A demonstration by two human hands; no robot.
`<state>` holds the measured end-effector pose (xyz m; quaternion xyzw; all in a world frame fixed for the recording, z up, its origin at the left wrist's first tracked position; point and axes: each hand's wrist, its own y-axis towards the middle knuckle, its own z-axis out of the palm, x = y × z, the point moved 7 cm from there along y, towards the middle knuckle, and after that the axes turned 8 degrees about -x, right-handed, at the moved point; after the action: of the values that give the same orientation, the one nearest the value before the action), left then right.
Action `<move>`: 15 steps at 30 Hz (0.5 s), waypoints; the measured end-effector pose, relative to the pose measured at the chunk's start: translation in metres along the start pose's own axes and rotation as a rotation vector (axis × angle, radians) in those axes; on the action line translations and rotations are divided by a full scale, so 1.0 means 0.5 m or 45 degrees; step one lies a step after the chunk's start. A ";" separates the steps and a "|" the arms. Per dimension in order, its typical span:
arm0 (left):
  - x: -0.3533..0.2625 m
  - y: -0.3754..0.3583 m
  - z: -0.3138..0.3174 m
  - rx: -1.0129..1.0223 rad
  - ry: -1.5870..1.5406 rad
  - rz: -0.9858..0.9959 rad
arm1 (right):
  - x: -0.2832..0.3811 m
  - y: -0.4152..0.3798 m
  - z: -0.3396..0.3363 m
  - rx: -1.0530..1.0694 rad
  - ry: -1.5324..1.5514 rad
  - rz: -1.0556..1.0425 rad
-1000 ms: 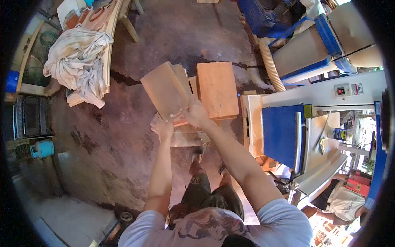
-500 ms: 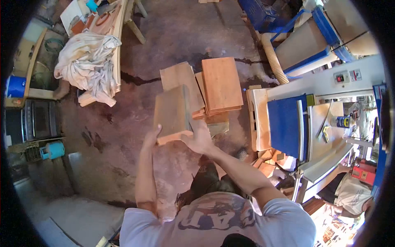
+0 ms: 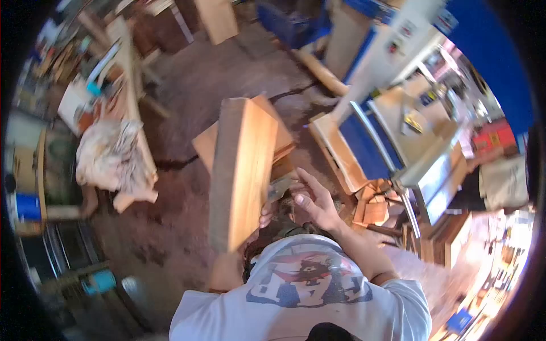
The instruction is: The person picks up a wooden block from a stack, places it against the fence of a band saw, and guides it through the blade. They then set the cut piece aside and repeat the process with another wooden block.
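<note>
A thick wooden board (image 3: pixel 242 170) is tilted up on its long side in front of my chest, its pale edge facing right. My left hand (image 3: pixel 265 218) holds it from behind and below; only some fingertips show past the board's right edge. My right hand (image 3: pixel 314 200) is just right of the board, apart from it, with thumb and fingers spread and nothing in them. Behind the held board, other flat boards (image 3: pixel 206 145) lie stacked low on the floor, partly hidden by it.
On the left, a bench (image 3: pixel 133 85) bears a crumpled cloth (image 3: pixel 108 156). To the right stand a saw table (image 3: pixel 364 148) and wood offcuts (image 3: pixel 372 210). A person in a light shirt (image 3: pixel 503 182) is at the far right. A hose (image 3: pixel 321 71) runs at the top.
The board has been raised and turned so its edge faces me. My right hand has let go of it and opened. The whole view has turned.
</note>
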<state>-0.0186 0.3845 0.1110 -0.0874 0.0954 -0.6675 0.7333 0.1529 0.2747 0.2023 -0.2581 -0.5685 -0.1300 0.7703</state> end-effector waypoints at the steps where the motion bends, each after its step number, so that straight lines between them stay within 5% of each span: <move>1: -0.020 0.012 -0.083 -0.110 0.224 0.053 | 0.036 -0.016 -0.010 -0.038 0.119 -0.112; 2: -0.091 0.044 -0.195 -0.480 0.527 0.342 | 0.066 -0.033 -0.017 -0.080 0.232 -0.227; 4: -0.107 0.067 0.116 -0.399 1.278 0.278 | 0.141 -0.080 -0.044 -0.101 0.426 -0.398; 5: -0.102 0.099 0.198 -0.150 1.596 0.246 | 0.099 -0.095 -0.080 -0.193 0.376 -0.381; 7: -0.039 0.145 0.327 -0.161 1.975 0.211 | 0.043 -0.130 -0.156 -0.706 0.495 -0.069; 8: -0.004 0.169 0.359 -0.164 2.168 0.207 | 0.028 -0.157 -0.180 -0.853 0.551 -0.122; 11: 0.116 0.228 0.420 0.276 2.422 0.463 | 0.019 -0.233 -0.247 -1.167 0.658 -0.352; 15: 0.270 0.317 0.376 0.740 2.552 0.364 | 0.080 -0.416 -0.385 -1.458 0.352 -0.715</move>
<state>0.1944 0.2652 0.2488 0.6958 0.5038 -0.3390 0.3835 0.2186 0.0002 0.2494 -0.4501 -0.3509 -0.6407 0.5136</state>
